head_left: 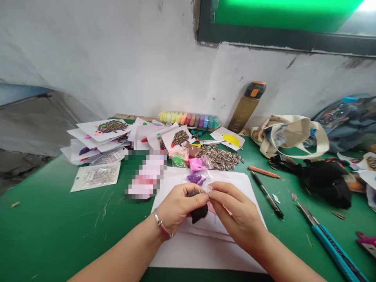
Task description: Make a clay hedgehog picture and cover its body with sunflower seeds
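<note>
Over white paper (188, 250), my left hand (179, 203) is closed on a small bag of black clay (199, 209), with a bracelet on that wrist. My right hand (235, 209) pinches clear plastic at the bag's upper edge, its fingertips meeting those of my left hand. Something pink shows behind the right fingers. Just beyond my hands, bagged purple clay (197, 179) and bagged pink clay (197, 164) lie at the top of the paper. Green clay (179, 160) sits a little farther left.
Sunflower seeds (220, 156) are heaped behind the paper. Hedgehog pictures (110, 127) are stacked at left. To the right lie a pen (267, 196), an orange stick (264, 172) and a blue cutter (337, 246) with its blade out. A bottle (246, 107) stands against the wall.
</note>
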The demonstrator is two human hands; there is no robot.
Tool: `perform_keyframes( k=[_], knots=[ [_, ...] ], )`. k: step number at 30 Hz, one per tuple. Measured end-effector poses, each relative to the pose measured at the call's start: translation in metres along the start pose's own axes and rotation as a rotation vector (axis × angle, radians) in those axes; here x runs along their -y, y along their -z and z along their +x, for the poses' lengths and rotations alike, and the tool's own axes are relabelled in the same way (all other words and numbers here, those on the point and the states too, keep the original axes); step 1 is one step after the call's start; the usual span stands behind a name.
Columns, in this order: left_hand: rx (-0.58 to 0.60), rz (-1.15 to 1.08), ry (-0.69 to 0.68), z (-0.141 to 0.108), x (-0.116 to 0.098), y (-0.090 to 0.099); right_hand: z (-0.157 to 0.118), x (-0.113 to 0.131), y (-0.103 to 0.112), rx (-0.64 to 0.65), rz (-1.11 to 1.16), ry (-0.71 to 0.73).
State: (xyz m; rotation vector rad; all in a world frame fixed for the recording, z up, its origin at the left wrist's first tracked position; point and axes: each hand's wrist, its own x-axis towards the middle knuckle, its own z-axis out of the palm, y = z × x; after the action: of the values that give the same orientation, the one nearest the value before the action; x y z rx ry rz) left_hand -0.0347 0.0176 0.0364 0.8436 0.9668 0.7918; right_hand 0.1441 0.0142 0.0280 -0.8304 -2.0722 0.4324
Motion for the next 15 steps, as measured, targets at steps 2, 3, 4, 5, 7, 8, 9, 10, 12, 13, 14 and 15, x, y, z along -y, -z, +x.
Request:
perform_keyframes(
  k=[2, 3, 4, 5, 7, 8, 9, 10, 12, 13, 14, 15],
  knots=[
    [0.005, -0.003, 0.007, -0.0002, -0.0002, -0.0003, 0.0007, 0.0001, -0.0001, 0.001, 0.019, -0.017],
    [0.006, -0.007, 0.010, -0.0003, -0.0001, -0.0004, 0.0012, 0.0001, -0.0001, 0.002, 0.030, -0.029],
    [0.006, -0.009, 0.012, -0.0003, 0.0001, -0.0004, 0.0017, 0.0000, 0.0000, 0.003, 0.042, -0.041],
    [0.003, -0.010, 0.011, -0.0002, 0.0002, -0.0004, 0.0022, 0.0000, 0.0002, 0.005, 0.054, -0.055],
    [-0.002, -0.008, 0.007, 0.0000, 0.0002, -0.0004, 0.0030, -0.0001, 0.0007, 0.004, 0.077, -0.087],
    [-0.004, -0.006, 0.004, 0.0002, 0.0000, -0.0004, 0.0033, -0.0002, 0.0009, 0.000, 0.086, -0.102],
    [-0.003, -0.007, 0.000, 0.0004, -0.0003, -0.0006, 0.0035, -0.0003, 0.0011, -0.005, 0.092, -0.116],
    [-0.002, -0.010, -0.003, 0.0007, -0.0008, -0.0007, 0.0037, -0.0005, 0.0011, -0.011, 0.096, -0.131],
    [-0.009, -0.010, -0.013, 0.0015, -0.0017, -0.0012, 0.0038, -0.0011, 0.0009, -0.012, 0.102, -0.164],
    [-0.018, -0.001, -0.020, 0.0020, -0.0020, -0.0015, 0.0038, -0.0016, 0.0006, -0.007, 0.105, -0.179],
    [-0.030, 0.013, -0.026, 0.0025, -0.0021, -0.0017, 0.0038, -0.0022, 0.0001, 0.004, 0.108, -0.192],
    [-0.042, 0.031, -0.036, 0.0030, -0.0021, -0.0019, 0.0038, -0.0029, -0.0003, 0.016, 0.113, -0.204]
  ],
)
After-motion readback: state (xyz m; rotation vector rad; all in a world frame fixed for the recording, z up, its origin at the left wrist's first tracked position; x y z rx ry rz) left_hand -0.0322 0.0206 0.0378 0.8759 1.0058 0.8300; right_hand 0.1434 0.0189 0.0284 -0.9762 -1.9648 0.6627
